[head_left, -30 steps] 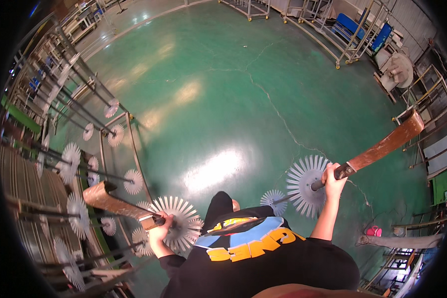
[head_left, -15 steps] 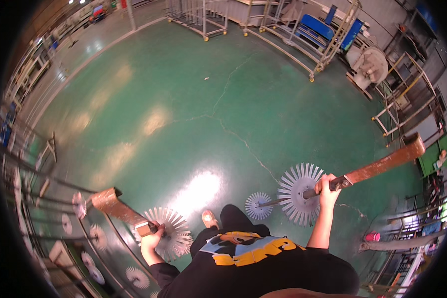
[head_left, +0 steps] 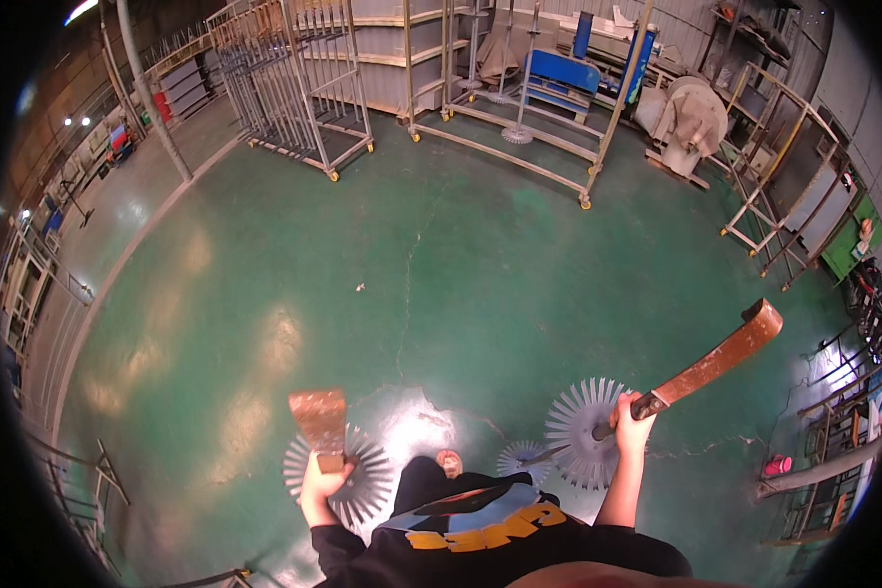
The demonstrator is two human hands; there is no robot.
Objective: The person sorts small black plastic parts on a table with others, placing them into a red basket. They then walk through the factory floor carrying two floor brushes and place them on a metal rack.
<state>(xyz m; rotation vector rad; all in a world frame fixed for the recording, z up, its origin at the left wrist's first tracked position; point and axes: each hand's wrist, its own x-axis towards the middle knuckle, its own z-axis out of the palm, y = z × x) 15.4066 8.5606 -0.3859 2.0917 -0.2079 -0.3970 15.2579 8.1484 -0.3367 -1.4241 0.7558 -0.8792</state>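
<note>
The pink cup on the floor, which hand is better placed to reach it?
Right, probably. The pink cup lies on the green floor on the person's right, nearer the right hand than the left hand. Both hands already hold spoked-disc rods.

2 rusty hooked rods [head_left: 712, 365] [head_left: 320, 421], 3 spiked metal discs [head_left: 588, 431] [head_left: 363, 480] [head_left: 521, 459].

A glossy green floor [head_left: 441, 255] with a long crack fills the workshop; wheeled metal racks [head_left: 294, 78] and shelving frames [head_left: 519, 88] line the far side under dim light
</note>
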